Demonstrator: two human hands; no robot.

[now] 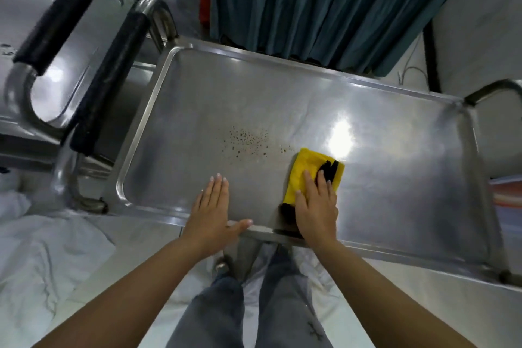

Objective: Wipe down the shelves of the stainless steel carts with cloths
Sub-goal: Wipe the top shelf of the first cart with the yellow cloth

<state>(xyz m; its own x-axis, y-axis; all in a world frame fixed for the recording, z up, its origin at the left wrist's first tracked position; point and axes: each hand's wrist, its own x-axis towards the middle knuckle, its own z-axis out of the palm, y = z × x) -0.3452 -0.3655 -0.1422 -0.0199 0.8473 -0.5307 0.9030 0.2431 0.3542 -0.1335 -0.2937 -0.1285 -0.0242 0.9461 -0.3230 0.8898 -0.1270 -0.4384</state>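
Observation:
The top shelf of a stainless steel cart point(197, 93) fills the middle of the head view. A patch of small brown specks point(248, 138) lies near its centre. A folded yellow cloth with black marks point(306, 168) lies flat on the shelf, just right of the specks. My right hand point(316, 206) presses flat on the cloth's near half with straight fingers. My left hand point(214, 212) rests flat on the shelf's near rim, fingers straight and thumb along the edge, holding nothing.
A second steel cart point(36, 8) stands at the left, and two black-padded handles point(110, 76) rise between the carts. Teal curtains point(324, 3) hang behind the far rim. White sheets point(42, 257) cover the floor at the left. My legs stand under the near edge.

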